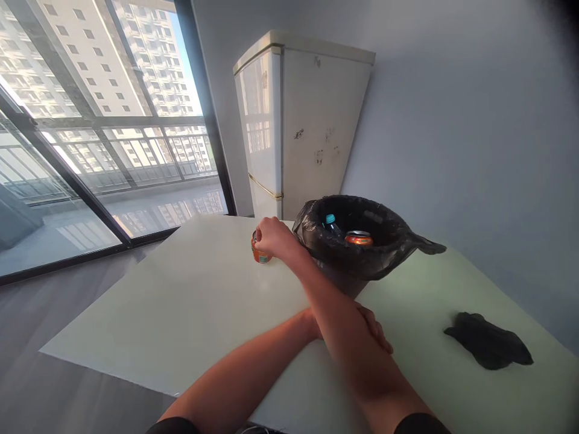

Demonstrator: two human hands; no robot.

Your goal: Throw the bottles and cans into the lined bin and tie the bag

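Note:
An orange drink can (262, 258) stands on the white table left of the bin, and my right hand (274, 235) is closed around its upper part from above. My right forearm crosses over my left one. Partly hidden beneath it, my left hand (376, 328) shows only its fingers, stretched out low near the tabletop with nothing visible in them. Close beyond both arms is a bin lined with a black plastic bag (380, 259). Inside it are a clear bottle with a teal cap (332, 223) and another orange can (359, 238).
A crumpled black cloth or bag (491, 340) lies at the right on the white table (181, 307). Behind the table stands an old white refrigerator (316, 120) against the grey wall. Glass sliding doors (113, 150) are at the left, with a balcony railing outside.

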